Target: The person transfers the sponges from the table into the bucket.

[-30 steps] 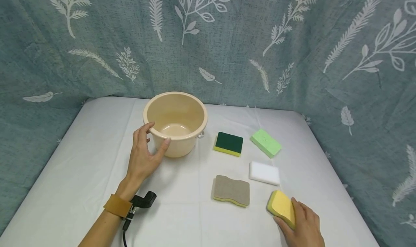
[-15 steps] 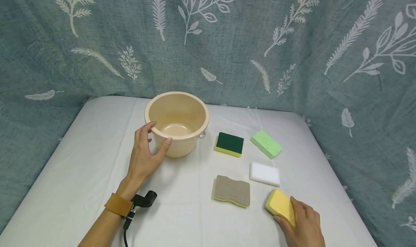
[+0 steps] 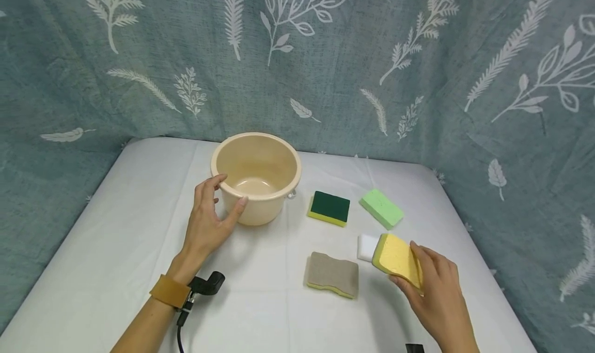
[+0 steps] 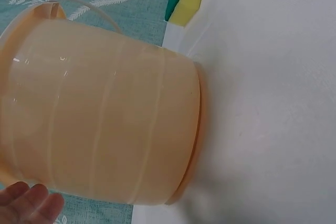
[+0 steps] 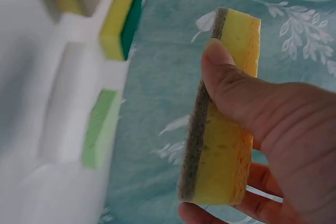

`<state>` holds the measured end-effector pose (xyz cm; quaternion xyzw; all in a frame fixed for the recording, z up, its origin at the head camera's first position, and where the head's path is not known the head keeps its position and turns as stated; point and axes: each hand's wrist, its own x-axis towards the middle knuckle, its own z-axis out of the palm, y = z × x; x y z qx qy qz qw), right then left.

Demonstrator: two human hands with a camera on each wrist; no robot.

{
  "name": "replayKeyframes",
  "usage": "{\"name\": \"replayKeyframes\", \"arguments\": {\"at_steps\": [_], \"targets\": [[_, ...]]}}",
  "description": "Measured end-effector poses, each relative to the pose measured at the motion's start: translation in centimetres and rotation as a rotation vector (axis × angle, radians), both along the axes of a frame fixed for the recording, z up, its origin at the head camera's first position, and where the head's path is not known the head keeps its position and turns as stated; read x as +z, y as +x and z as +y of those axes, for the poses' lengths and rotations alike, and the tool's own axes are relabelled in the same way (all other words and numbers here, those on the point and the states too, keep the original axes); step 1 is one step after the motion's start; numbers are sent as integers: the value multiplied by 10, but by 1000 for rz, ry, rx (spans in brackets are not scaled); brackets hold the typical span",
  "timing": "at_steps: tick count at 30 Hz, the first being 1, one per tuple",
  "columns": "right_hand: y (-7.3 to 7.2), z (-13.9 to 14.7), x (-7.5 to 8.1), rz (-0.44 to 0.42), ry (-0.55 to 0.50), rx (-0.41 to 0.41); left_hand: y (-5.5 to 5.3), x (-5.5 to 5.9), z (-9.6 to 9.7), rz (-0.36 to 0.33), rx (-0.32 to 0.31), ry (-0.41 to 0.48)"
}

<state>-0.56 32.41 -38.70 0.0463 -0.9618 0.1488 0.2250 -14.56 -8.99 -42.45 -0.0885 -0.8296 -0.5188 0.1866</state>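
Yellow sponge (image 3: 397, 257): held above the tabletop (image 3: 260, 311), near side, its shadow falling apart from it; it partly hides the white sponge (image 3: 366, 245) in the head view.
Right hand (image 3: 439, 281): thumb and fingers pinch the yellow sponge across one end, parted only by its width.
Pinch: the free end may droop or twist, because the grip is off-centre and the foam looks soft; too light a squeeze could drop it.
White sponge: likely to be nudged if the yellow one dips; the grey sponge (image 3: 332, 274) could be knocked too by a low, leftward path.
Left hand (image 3: 209, 229): thumb and fingers spread wide, touching the rim of the bucket (image 3: 257, 212) without closing up.
Bucket: upright on the tabletop; a lopsided push at its rim might slide or tip it.
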Motion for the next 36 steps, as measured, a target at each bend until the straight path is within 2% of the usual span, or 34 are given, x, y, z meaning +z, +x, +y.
{"name": "replayKeyframes", "arguments": {"at_steps": [6,11,24,36], "targets": [[-22,-25,25,32,17,108,-1,1,-2,-10,-4,-19],[-41,-46,37,36,26,174,-1,2,-3,-19,-2,-28],[-90,-91,54,71,5,349,-2,3,-3,-17,-5,-23],[-140,-148,67,79,-44,490,-3,0,-3,-6,-5,-21]]}}
